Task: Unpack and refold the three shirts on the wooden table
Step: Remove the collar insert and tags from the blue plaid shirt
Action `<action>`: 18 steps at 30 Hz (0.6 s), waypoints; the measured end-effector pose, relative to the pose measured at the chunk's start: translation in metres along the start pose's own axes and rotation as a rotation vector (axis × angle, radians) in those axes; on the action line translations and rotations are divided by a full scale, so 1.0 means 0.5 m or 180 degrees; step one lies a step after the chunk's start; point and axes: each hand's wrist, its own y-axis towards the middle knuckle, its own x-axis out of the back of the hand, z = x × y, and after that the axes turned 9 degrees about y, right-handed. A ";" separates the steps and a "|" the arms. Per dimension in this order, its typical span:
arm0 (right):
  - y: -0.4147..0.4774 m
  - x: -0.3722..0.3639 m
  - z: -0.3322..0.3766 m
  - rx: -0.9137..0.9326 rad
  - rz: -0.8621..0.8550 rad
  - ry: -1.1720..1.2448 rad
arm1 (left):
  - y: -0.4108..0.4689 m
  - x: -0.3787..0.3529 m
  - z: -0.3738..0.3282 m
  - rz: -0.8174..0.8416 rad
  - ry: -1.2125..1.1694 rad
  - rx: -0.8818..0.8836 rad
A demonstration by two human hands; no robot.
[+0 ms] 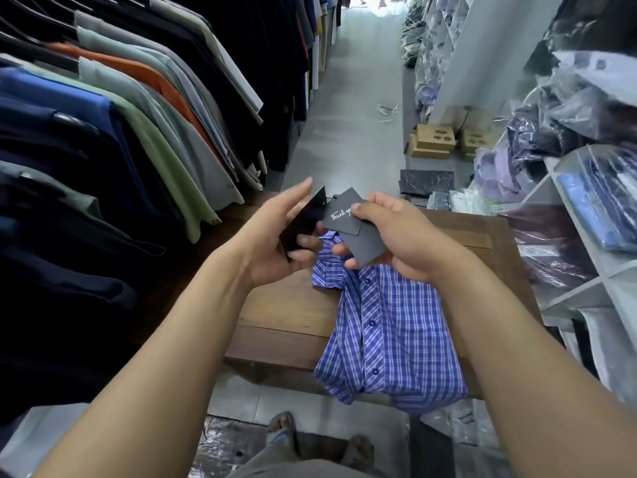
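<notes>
Your left hand [272, 236] grips a black card [303, 219] and your right hand [396, 236] pinches grey tags [348, 219], both just above the shirt [389, 332], which lies loose on the surface [282, 315], hem over the near edge. The cloth looks light and limp; take it by the shoulders.

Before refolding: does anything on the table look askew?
Yes: the blue plaid shirt lies crooked on the wooden table, its hem drooping over the near edge; left hand holds a black card, right hand grey tags.

Blue-and-white checked shirt [389, 326], brown wooden table [286, 315], dark grey tags [348, 219].
</notes>
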 end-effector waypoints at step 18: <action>0.033 -0.013 -0.016 0.0309 -0.0846 -0.0008 | 0.073 0.038 -0.012 0.0027 0.0644 -0.0496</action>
